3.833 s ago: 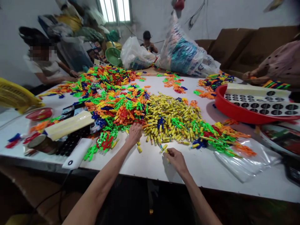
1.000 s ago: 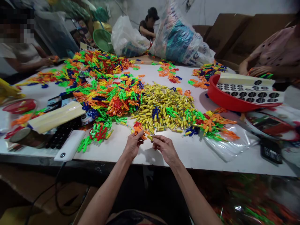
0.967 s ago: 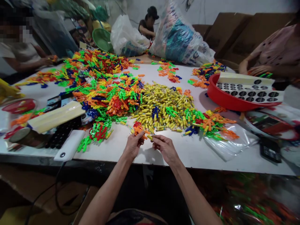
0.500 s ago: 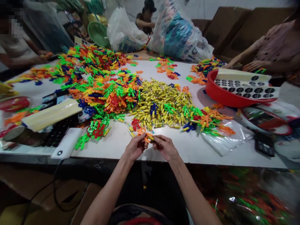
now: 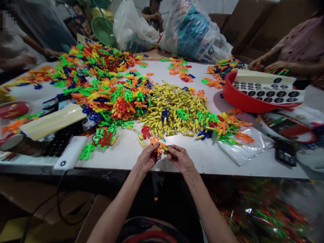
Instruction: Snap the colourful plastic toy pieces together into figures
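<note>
Close to the table's front edge, my left hand (image 5: 149, 158) pinches an orange plastic figure (image 5: 155, 142) between thumb and fingers. My right hand (image 5: 179, 158) is closed on the end of a small yellow tube (image 5: 163, 147), whose other end meets the orange figure. Whether the tube is fixed to the figure, I cannot tell. Just beyond my hands lies a red figure (image 5: 145, 132). Behind it spreads a heap of yellow tubes (image 5: 174, 101), with a blue figure (image 5: 165, 115) and a green figure (image 5: 182, 114) on top.
Mixed coloured figures (image 5: 111, 91) pile up on the left, near a white power bank-like box (image 5: 71, 152) with a cable. On the right are a red basin (image 5: 236, 96) with sticker sheets, a clear plastic bag (image 5: 243, 152) and a black phone (image 5: 285, 153). Other people sit around the table.
The view has shifted slightly. Both my hands keep the orange figure and yellow tube together, with more of the tube now showing. The person on the left has moved their arms.
</note>
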